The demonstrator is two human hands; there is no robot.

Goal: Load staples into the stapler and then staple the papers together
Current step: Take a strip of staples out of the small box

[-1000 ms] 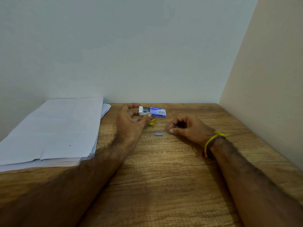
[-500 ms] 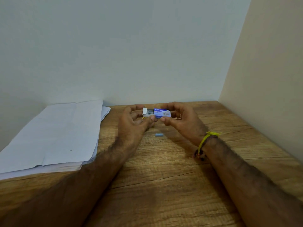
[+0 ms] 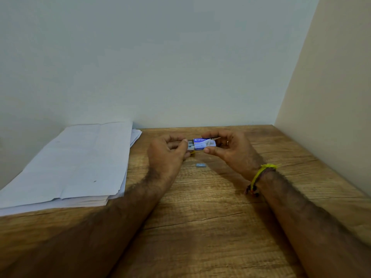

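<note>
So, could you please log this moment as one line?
staple box half open | left hand, right hand grip it | papers untouched

wooden table (image 3: 200,227) | pale grey back wall (image 3: 160,67) | beige side wall (image 3: 331,97) | corner setting

The blue staple box (image 3: 204,144) reads "kangaro" in white; smaller print below is illegible.

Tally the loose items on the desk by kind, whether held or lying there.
Staple box, held by both hands: 1
Paper stack: 1
Small blue piece on the desk: 1
Yellow item below the box, mostly hidden: 1
Total: 4
</note>
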